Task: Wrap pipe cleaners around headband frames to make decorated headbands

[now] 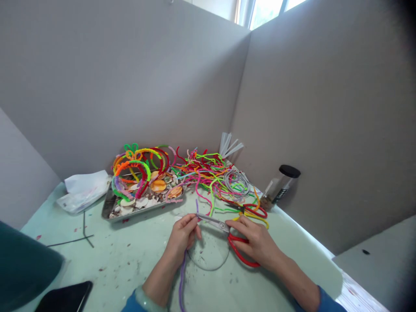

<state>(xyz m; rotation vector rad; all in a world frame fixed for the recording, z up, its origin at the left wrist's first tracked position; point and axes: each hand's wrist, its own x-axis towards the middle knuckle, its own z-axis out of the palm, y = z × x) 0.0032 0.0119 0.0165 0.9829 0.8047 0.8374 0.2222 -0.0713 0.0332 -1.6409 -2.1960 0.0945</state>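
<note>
Nearest me lies a black phone (66,298); beyond, I see the left hand (184,234) pinching a purple pipe cleaner (182,281) at the tips of scissors (222,225) the right hand (255,240) grips, where a slipping pinch could nick skin.

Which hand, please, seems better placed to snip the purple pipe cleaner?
Probably the right hand: it holds the silver-bladed scissors, pointing toward the left hand, which pinches the purple pipe cleaner.

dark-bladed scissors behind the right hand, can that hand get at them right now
Probably not to grip: the right hand holds the silver-bladed scissors. Distance seems no bar, as the dark-bladed scissors lie just beyond it.
</note>
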